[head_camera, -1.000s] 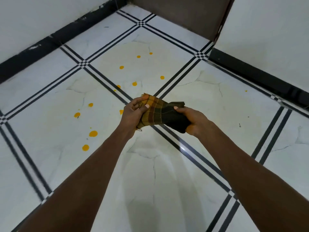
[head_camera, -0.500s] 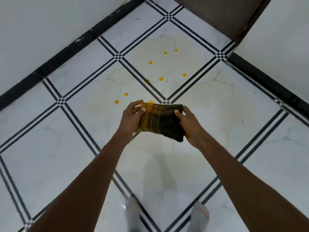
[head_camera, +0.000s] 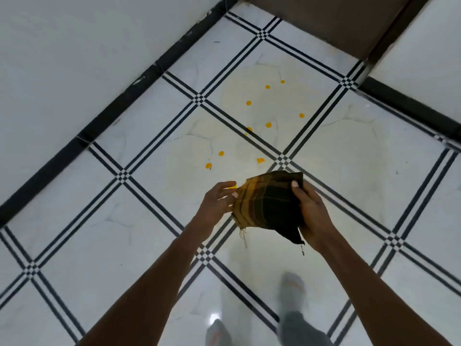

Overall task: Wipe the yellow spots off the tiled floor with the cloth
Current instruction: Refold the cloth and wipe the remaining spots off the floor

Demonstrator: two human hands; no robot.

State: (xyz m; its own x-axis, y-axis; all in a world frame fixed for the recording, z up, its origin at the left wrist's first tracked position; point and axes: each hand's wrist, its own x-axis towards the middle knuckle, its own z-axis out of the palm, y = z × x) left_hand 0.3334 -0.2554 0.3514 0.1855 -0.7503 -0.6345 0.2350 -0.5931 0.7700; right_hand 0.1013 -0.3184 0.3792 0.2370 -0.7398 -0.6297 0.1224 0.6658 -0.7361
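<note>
1. We hold the cloth in the air above the tiled floor — a folded, checked piece, yellow-brown on its left side and dark green to black on its right, with loose threads hanging from its lower corners.
2. Our right hand is closed on the dark right part of the cloth, thumb on top near the upper edge and the palm under the fabric.
3. Our left hand has its fingers loosely spread and partly open; the thumb and fingertips meet the cloth's yellow left edge, though we cannot tell whether they pinch it or only touch it.
4. The yellow spots lie on the floor beyond the cloth, scattered over the white tiles and one dark grout line, the nearest just past our left fingertips; a pale yellowish smear surrounds them.
5. The floor is white tile crossed by black double lines — black skirting runs along the white walls, and a brown door closes the far corner.
6. Two feet in grey footwear stand blurred at the bottom.
</note>
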